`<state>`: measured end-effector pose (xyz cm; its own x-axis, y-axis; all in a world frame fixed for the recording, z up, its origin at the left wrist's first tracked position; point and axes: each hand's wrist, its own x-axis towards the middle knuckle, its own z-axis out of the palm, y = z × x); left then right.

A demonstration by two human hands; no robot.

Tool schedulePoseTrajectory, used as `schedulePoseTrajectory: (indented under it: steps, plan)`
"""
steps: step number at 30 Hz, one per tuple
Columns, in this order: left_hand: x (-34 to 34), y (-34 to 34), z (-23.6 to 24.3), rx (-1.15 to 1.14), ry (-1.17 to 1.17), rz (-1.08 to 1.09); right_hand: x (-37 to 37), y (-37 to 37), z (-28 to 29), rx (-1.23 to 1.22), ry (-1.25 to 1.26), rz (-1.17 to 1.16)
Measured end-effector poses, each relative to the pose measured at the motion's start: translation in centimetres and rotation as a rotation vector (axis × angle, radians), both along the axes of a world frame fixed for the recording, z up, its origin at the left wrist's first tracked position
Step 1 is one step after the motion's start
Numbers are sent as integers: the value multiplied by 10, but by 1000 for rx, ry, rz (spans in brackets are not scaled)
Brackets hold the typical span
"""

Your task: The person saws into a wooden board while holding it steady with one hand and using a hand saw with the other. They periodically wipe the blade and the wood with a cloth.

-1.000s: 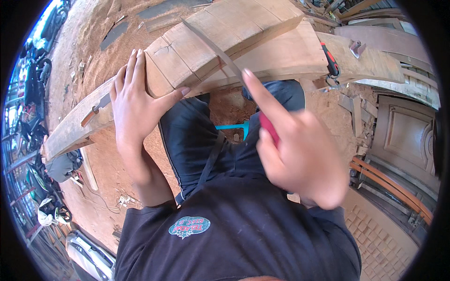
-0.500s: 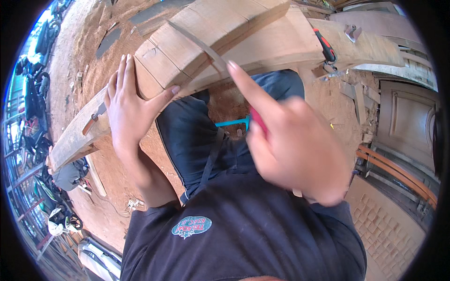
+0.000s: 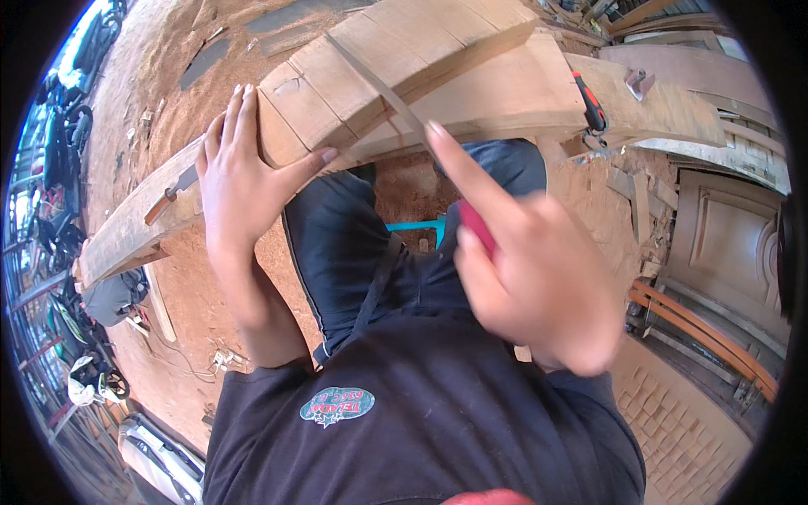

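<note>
Wooden block [image 3: 404, 50]: left end against spread left hand [image 3: 240, 185]; near edge clear of right hand [image 3: 543, 278], curled round red-handled saw [image 3: 402, 108], forefinger straight.

Your saw [image 3: 394, 101] is grey along the blade, red at the handle; your wooden block [image 3: 421, 50] is light tan, crossed by dark lines. At the tan board [image 3: 526, 82]'s right edge, a hand tool [image 3: 592, 111] is black and red. Your shirt [image 3: 438, 404] is black.

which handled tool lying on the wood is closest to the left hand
The brown-handled tool, its blade beside the left hand; the red-and-black tool lies far right.
</note>
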<state>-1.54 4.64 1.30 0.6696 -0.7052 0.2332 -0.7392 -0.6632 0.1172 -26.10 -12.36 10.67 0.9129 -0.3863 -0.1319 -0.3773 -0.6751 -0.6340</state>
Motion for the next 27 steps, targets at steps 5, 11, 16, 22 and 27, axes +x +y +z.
schedulePoseTrajectory:
  steps: [5, 11, 16, 22, 27]
  plan:
    - [-4, 0, 1, -11, 3, 10, -10, -1, 11, -6, 98, -28]
    - [-4, -8, 2, -36, 16, -2, -2, -11, 4, 25, 67, -72]
    - [-5, -1, 2, -10, 15, 29, -4, -5, 11, 3, 142, -54]
    - [-5, -1, 3, 3, 20, 46, -5, -1, 15, -55, 162, -27]
    - [-4, -2, -2, -26, 7, 32, 7, 3, 12, -87, 170, -27]
